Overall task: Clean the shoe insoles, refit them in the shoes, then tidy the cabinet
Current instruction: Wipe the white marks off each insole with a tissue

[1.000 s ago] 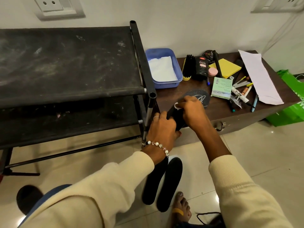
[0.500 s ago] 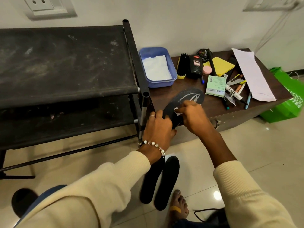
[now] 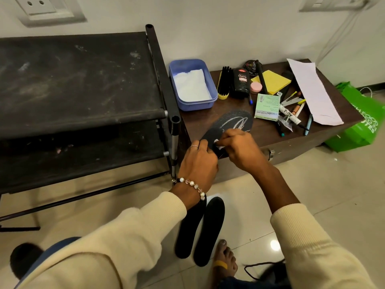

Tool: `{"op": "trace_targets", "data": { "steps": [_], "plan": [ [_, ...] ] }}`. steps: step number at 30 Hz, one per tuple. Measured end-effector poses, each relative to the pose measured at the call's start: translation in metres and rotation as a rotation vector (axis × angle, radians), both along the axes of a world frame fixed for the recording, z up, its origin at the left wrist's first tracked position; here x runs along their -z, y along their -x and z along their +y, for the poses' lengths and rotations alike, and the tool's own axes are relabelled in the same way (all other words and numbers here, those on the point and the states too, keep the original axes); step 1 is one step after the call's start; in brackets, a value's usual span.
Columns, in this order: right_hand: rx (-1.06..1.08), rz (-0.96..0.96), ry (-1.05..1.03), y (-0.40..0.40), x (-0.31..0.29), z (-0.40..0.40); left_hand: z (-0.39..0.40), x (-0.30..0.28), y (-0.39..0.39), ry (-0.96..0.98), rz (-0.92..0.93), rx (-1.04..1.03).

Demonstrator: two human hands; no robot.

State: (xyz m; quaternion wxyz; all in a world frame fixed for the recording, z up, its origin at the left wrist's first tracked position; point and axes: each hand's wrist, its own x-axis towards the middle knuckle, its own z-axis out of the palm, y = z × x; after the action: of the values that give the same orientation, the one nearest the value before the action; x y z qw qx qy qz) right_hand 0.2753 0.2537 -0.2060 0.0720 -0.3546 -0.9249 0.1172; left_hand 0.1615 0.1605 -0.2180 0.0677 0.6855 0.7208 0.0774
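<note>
A dark insole [image 3: 231,124] with pale markings lies on the brown cabinet top [image 3: 260,132], its heel end over the front edge. My left hand [image 3: 198,161] grips that heel end. My right hand [image 3: 239,149] pinches a small white wipe [image 3: 217,142] against the insole's middle. Two more black insoles [image 3: 200,228] lie side by side on the tiled floor below my wrists. No shoes show in view.
A blue tub [image 3: 192,86] with white tissue, a shoe brush [image 3: 224,84], a polish bottle [image 3: 241,83], a yellow pad [image 3: 273,81], pens and paper crowd the cabinet. A black shoe rack [image 3: 83,84] stands left. A green bag [image 3: 362,119] sits right. My bare foot [image 3: 225,259] is below.
My right hand has slid the wipe back along the insole toward the heel, so more of the marked front end shows. My left hand keeps its grip.
</note>
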Motion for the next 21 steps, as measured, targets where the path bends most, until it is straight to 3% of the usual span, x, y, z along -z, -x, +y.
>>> {"op": "trace_targets", "data": {
  "steps": [6, 8, 13, 18, 21],
  "plan": [
    [0.322, -0.064, -0.012, -0.015, 0.009, 0.014, 0.0, -0.005, 0.003, 0.053, -0.02, -0.029],
    [0.333, -0.069, 0.023, -0.008, 0.009, 0.011, -0.002, -0.007, 0.004, 0.029, -0.014, -0.004],
    [0.067, -0.05, 0.031, -0.008, -0.001, 0.008, 0.002, -0.009, 0.005, 0.045, -0.064, 0.013],
    [0.359, -0.105, 0.004, -0.01, 0.009, 0.02, 0.0, -0.009, 0.009, 0.04, -0.087, 0.024],
    [0.376, -0.022, -0.003, 0.01, 0.012, 0.009, 0.001, -0.01, 0.009, 0.052, -0.097, 0.029]
  ]
}}
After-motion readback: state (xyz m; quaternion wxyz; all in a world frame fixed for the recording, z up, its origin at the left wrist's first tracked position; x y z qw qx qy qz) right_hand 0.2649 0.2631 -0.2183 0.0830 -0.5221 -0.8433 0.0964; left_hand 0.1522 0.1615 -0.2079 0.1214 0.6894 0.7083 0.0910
